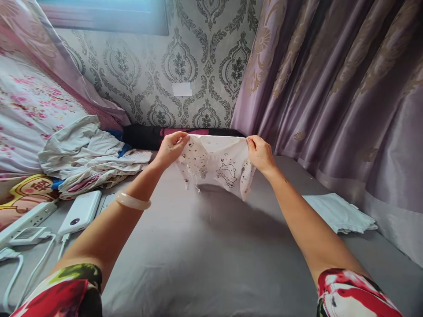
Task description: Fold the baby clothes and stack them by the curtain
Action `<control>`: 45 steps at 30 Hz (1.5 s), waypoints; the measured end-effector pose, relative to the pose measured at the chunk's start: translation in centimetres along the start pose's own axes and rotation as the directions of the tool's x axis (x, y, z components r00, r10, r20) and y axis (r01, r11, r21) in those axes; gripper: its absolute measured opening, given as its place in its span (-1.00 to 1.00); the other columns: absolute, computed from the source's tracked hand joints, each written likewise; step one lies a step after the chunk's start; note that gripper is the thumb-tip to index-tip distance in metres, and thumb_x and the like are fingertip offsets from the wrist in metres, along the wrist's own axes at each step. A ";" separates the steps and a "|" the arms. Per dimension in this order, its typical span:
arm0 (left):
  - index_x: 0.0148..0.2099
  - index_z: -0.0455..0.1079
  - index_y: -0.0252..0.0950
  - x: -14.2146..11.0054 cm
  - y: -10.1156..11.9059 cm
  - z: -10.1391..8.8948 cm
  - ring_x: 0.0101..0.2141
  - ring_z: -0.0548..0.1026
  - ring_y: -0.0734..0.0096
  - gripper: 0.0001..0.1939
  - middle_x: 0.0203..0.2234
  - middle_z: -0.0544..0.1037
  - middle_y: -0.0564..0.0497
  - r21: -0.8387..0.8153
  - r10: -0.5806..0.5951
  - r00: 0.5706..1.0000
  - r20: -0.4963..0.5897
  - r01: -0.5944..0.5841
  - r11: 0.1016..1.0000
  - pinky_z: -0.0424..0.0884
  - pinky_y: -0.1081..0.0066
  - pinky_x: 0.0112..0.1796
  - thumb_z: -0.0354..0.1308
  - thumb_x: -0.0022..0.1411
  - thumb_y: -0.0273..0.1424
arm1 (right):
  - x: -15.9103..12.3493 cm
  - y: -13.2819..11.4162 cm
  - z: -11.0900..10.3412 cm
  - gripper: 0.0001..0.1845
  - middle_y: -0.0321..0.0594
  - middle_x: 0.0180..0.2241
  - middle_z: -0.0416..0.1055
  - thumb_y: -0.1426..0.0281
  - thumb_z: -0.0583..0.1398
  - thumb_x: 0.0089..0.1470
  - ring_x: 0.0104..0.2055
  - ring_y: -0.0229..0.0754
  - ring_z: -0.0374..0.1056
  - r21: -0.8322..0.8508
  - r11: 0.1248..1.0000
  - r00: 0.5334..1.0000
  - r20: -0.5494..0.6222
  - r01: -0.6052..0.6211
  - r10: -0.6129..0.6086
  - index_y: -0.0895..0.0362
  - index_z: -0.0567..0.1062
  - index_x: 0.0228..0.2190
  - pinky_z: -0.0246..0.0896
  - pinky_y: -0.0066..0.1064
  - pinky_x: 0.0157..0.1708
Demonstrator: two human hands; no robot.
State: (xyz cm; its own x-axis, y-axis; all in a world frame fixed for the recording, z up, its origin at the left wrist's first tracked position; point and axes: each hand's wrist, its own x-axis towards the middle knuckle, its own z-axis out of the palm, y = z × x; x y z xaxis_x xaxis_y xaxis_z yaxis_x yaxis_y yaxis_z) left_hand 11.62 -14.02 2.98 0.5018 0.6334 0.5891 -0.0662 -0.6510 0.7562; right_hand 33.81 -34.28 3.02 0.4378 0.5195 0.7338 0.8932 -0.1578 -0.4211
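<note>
"White cloth, thin, between my fingers. Note the grip first?"

"Yes. State of each hand, please."

"Left hand (pixel 172 149): thumb and fingers pinched together on one end of the top edge. Right hand (pixel 261 153): same closure, opposite end. The small garment (pixel 216 154) spans the gap between them, raised above the grey sheet (pixel 211 259), with its shadow below."

"Condition of the cloth?"

"Top edge nearly straight. Lower part hangs free: speckled print to my left, a line-drawn animal (pixel 226 173) to my right, thin ties (pixel 198 185) dangling, a printed sleeve (pixel 247 179) drooping by my right hand."

"Method for a good hold?"

"Equal pull on both ends, hands level — my judgement is that uneven tension would skew the edge. Pinch only the margin, so the body falls without bunching. Firm, not hard; the fabric looks light and probably stretches. The ties want watching, as they could catch in a crease."

"Surroundings, working outward?"

"Pale bangle (pixel 133 201) on my left forearm. Left side: a heap of clothes (pixel 95 154), then a white power bank (pixel 82 211) and a power strip (pixel 31 222), cables attached. Right side: a pale folded cloth (pixel 340 213), flat on the sheet near the curtain (pixel 307 88). Far side: a dark bundle (pixel 142 136) along the patterned wall (pixel 178 57) — contents cannot be told."
</note>
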 end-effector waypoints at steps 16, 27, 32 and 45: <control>-0.45 0.50 -0.29 -2.7 -4.1 -2.1 -0.71 0.11 0.58 -0.65 -0.75 0.24 0.13 0.364 -0.457 0.782 0.424 0.315 0.877 -0.07 0.49 -0.67 0.20 0.00 -0.07 | -3.3 2.9 2.2 -0.72 -0.30 -0.51 0.48 0.26 0.13 0.12 -0.50 -0.27 0.32 0.052 0.922 0.728 0.631 -0.384 0.268 0.18 0.56 -0.41 0.14 -0.51 -0.53; -0.21 0.53 -0.31 -6.1 -14.9 4.5 -0.27 0.50 0.25 -0.67 -0.30 0.59 -0.13 0.625 -0.366 0.820 0.440 0.013 0.781 0.31 0.41 -0.30 -0.05 0.25 -0.31 | -8.9 7.3 10.2 -0.67 -0.08 -0.07 0.47 0.35 -0.05 0.30 -0.05 -0.11 0.37 -0.330 0.936 0.671 0.668 -0.120 0.321 0.10 0.49 -0.14 0.14 -0.43 -0.18; -0.17 0.48 -0.27 -5.9 -15.9 4.2 -0.21 0.49 0.25 -0.60 -0.19 0.54 -0.15 0.702 -0.303 0.815 0.494 -0.168 0.692 0.30 0.42 -0.26 -0.18 0.36 -0.26 | -8.8 7.6 11.1 -0.65 -0.08 -0.03 0.41 0.30 -0.13 0.35 -0.08 -0.08 0.38 -0.401 0.915 0.658 0.699 0.034 0.282 0.07 0.40 -0.07 0.12 -0.36 -0.18; -0.14 0.45 -0.27 -0.4 -18.6 5.6 -0.23 0.49 0.28 -0.60 -0.17 0.50 -0.15 0.746 -0.285 0.831 0.477 -0.212 0.631 0.30 0.42 -0.25 -0.19 0.39 -0.23 | -4.2 10.0 14.5 -0.68 -0.03 -0.02 0.37 0.31 -0.11 0.36 -0.09 -0.06 0.38 -0.438 0.891 0.622 0.733 0.119 0.277 0.11 0.38 -0.08 0.10 -0.29 -0.15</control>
State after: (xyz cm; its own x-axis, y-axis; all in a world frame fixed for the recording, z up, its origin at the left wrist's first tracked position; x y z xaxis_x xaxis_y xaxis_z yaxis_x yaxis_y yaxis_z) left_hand 17.51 -4.50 -12.95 0.8477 0.5122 0.1380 0.4955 -0.8574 0.1392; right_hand 39.43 -25.83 -12.02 0.4439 0.8946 -0.0510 0.8932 -0.4463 -0.0548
